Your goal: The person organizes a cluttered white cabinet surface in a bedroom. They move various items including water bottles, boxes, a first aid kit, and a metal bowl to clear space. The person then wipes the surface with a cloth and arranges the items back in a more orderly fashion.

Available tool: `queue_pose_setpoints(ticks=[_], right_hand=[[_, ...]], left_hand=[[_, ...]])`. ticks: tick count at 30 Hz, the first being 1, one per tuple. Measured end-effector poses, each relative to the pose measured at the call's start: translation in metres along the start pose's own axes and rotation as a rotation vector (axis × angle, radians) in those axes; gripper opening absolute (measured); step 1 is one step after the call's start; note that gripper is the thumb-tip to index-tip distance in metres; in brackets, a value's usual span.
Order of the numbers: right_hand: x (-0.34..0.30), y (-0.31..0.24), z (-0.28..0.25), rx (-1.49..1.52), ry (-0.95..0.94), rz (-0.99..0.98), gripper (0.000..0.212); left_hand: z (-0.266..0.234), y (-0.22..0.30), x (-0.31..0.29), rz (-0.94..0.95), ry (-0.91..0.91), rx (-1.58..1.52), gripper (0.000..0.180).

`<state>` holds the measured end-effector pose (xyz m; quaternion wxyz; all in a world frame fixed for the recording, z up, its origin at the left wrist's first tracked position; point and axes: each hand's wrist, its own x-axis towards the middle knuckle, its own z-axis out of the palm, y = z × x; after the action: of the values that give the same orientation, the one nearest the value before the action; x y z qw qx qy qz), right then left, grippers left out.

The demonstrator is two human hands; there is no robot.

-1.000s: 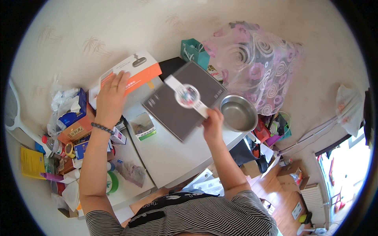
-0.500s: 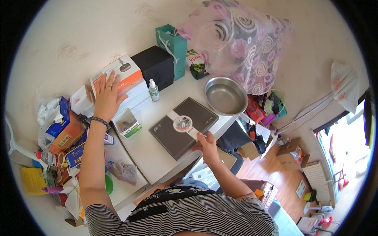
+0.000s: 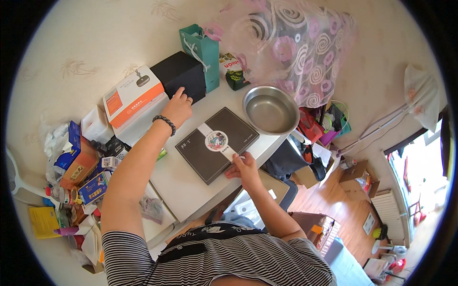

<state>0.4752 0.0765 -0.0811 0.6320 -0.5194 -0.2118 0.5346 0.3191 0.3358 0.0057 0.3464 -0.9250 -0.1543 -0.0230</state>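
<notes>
Rested right hand [image 3: 247,172], partly open, against flat box [image 3: 217,144] mid-frame; held left hand [image 3: 178,107] near black box [image 3: 177,71] at upper left (couldn't tell its grip).

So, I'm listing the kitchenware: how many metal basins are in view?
1: the metal basin on the white table, to the right of the flat dark box. Others may be hidden under the patterned cover.
</notes>
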Motion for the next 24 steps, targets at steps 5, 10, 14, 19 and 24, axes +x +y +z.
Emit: queue_pose_setpoints(ticks=[5, 10, 14, 19, 24], right_hand=[[0.001, -0.001, -0.001, -0.015, 0.009, -0.012, 0.038], [0.001, -0.002, -0.003, -0.044, 0.005, -0.021, 0.038], [0.001, -0.001, -0.002, -0.052, -0.006, -0.021, 0.038], [0.003, 0.002, -0.004, 0.008, -0.02, 0.0, 0.038], [0.001, 0.0, -0.002, -0.013, -0.003, -0.01, 0.038]], left_hand=[[-0.025, 0.006, -0.005, -0.025, -0.017, -0.143, 0.013], [-0.056, -0.004, -0.029, 0.005, -0.068, -0.137, 0.013], [-0.051, -0.013, -0.057, 0.016, -0.151, -0.128, 0.013], [-0.04, -0.008, -0.069, -0.02, -0.197, -0.135, 0.013], [-0.042, -0.007, -0.075, -0.065, -0.236, -0.162, 0.011]])
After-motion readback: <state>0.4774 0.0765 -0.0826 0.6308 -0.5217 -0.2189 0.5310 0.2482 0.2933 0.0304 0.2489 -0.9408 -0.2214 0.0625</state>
